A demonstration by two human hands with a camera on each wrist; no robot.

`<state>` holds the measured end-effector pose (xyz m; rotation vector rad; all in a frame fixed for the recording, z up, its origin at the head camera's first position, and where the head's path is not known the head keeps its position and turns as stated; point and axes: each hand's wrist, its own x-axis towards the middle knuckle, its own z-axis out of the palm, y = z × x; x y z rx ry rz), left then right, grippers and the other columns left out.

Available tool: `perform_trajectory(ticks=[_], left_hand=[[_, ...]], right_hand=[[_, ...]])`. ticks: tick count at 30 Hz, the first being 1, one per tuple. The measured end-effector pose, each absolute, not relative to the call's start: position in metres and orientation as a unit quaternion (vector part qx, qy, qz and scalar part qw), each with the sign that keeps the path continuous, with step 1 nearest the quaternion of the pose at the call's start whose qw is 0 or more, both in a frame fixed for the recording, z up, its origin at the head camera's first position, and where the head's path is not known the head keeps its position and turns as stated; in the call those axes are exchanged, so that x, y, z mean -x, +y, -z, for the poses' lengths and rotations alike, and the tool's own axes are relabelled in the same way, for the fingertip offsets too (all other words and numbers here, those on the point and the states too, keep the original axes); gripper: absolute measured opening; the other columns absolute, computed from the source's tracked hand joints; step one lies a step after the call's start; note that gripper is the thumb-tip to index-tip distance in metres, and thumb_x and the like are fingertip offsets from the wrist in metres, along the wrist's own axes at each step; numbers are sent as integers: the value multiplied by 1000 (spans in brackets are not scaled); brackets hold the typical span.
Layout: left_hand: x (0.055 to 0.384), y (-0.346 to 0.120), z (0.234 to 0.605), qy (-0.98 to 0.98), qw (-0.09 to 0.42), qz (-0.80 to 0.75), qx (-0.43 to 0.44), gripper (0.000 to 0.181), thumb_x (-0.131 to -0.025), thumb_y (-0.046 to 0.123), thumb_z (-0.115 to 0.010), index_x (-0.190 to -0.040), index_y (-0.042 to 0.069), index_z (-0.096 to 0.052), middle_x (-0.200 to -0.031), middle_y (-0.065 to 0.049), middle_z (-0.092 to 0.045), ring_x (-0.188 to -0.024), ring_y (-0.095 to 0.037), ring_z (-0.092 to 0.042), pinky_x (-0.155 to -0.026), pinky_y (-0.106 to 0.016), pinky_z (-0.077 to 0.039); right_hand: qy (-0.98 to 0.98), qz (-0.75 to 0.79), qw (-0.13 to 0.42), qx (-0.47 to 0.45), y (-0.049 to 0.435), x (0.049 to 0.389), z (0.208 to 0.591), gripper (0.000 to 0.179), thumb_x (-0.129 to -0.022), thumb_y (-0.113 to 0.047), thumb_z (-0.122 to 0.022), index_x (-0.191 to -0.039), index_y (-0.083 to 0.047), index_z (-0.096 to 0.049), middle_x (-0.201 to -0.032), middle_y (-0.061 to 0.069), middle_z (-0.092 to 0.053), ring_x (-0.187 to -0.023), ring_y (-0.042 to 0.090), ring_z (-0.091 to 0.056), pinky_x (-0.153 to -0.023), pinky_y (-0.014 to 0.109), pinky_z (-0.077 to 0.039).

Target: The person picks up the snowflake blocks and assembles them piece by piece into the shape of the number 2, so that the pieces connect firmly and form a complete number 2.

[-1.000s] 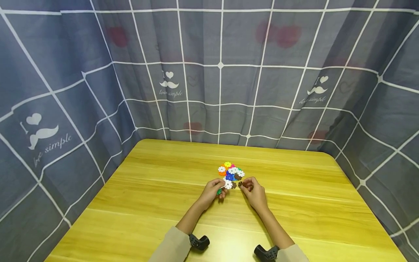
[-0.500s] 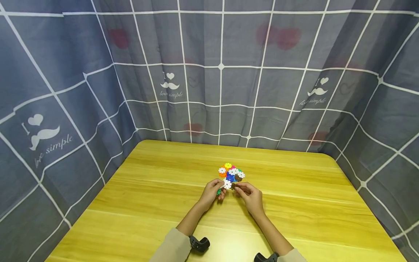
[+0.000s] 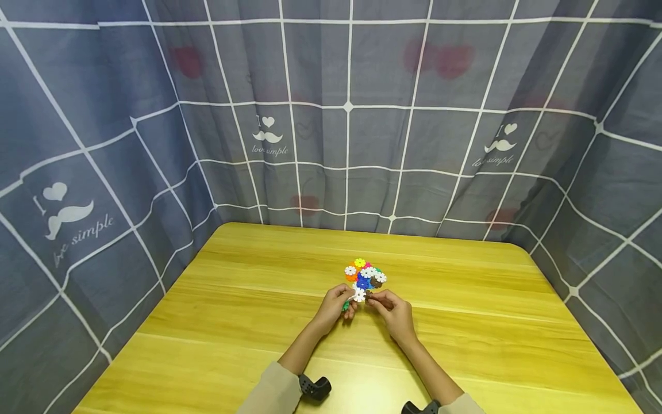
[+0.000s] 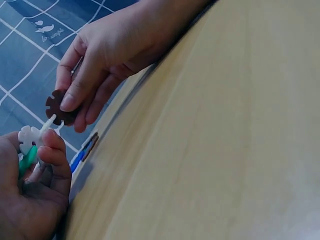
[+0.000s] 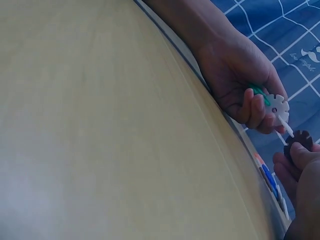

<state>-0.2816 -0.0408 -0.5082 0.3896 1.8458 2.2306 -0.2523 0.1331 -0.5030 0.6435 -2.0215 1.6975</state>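
My left hand holds slotted, flower-shaped plastic discs. One white disc faces outward, a green disc shows between the fingers, and another white disc juts out edge-on. With thumb and fingers, my right hand pinches a dark brown slotted disc. In both wrist views the brown disc's rim is right at the tip of the edge-on white disc. The fingers partly hide the green and brown discs. Both hands are close together over the table, just in front of the loose discs.
Several loose discs lie in a small heap beyond my hands, among them a yellow disc, a blue disc and white ones. The wooden table ends at a checked curtain behind and at both sides.
My right hand has moved left with the brown disc, bringing it up to the white discs in my left hand. The left hand has stayed nearly in place.
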Motion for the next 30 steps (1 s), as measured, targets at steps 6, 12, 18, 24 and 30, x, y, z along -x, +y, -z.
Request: perform_trajectory(ticks=[6, 12, 18, 24, 30], left_hand=[[281, -40, 509, 630, 124, -755, -132, 20, -97, 9, -44, -83, -4, -50, -66, -8, -54, -46, -11, -49, -43, -19, -40], [282, -40, 507, 627, 130, -755, -140, 21, -97, 5, -41, -86, -10, -50, -67, -10, -55, -48, -12, -51, -45, -20, -41], [280, -40, 508, 623, 142, -759, -125, 18, -96, 12, -44, -91, -3, -54, -69, -12, -61, -51, -13, -57, -48, -21, -46], [282, -41, 511, 623, 143, -758, -130, 24, -95, 15, -50, -104, -8, -53, -71, -11, -62, -52, -11, -57, -49, -21, -47], [283, -41, 507, 603, 130, -780, -104, 23, -95, 8, -48, -104, -13, -51, -72, -14, -62, -52, -11, -57, -48, -20, -47]], right_hand=[[-729, -593, 213, -267, 132, 251, 503, 7, -78, 15, -63, -85, 12, -64, -83, 24, -66, -74, 40, -65, -64, 41, -53], [-730, -587, 223, -268, 132, 253, 503, 8, -78, 15, -63, -85, 11, -64, -83, 23, -66, -74, 39, -65, -65, 35, -54], [-739, -565, 249, -270, 134, 264, 520, 13, -80, 10, -65, -89, 2, -69, -85, 14, -69, -76, 28, -67, -67, 23, -53], [-776, -524, 269, -227, 138, 271, 530, 14, -79, -2, -70, -93, -4, -71, -88, 8, -69, -71, 18, -65, -62, 23, -53], [-867, -407, 244, -152, 140, 272, 528, 26, -78, -12, -75, -103, -6, -71, -96, 7, -62, -81, 18, -56, -69, 30, -50]])
